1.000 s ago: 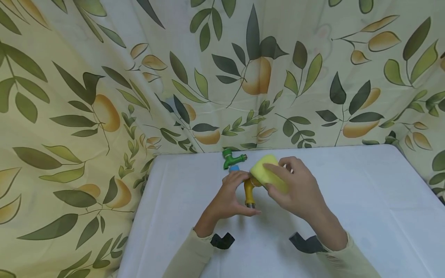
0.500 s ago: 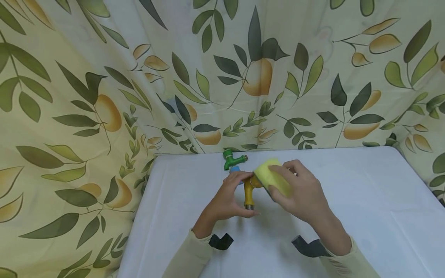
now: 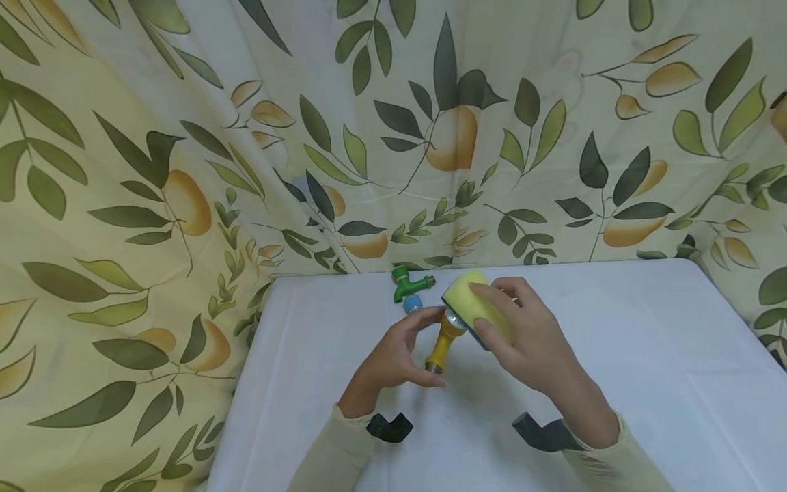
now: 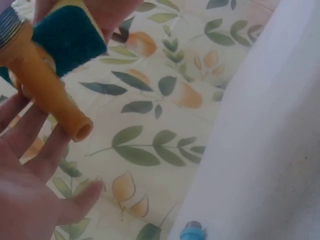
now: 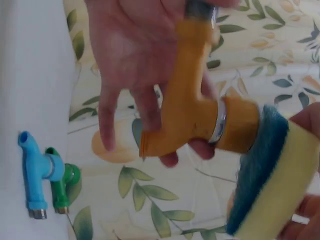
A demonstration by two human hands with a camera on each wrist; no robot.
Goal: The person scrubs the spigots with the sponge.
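Note:
My left hand (image 3: 393,359) holds a yellow plastic tap (image 3: 441,347) above the table, thumb at its threaded metal end and fingers at the other side. The right hand (image 3: 531,335) grips a yellow sponge (image 3: 470,294) with a dark green scouring side (image 4: 70,40). In the right wrist view, that scouring side meets the round end of the tap's knob (image 5: 240,125). Seen from the left wrist, the tap's open spout (image 4: 82,130) points down and to the right, with fingers behind the body.
A green tap (image 3: 410,283) lies near the table's back edge, and a blue tap (image 3: 412,303) lies just in front of it. The white-covered table (image 3: 645,355) backs onto a leaf-patterned curtain (image 3: 541,178). Dark angular pieces (image 3: 390,428) sit at both wrists.
The yellow tap has tilted, its threaded end swinging left and toward me. My right hand and the sponge shifted slightly right, then back left and up against the knob.

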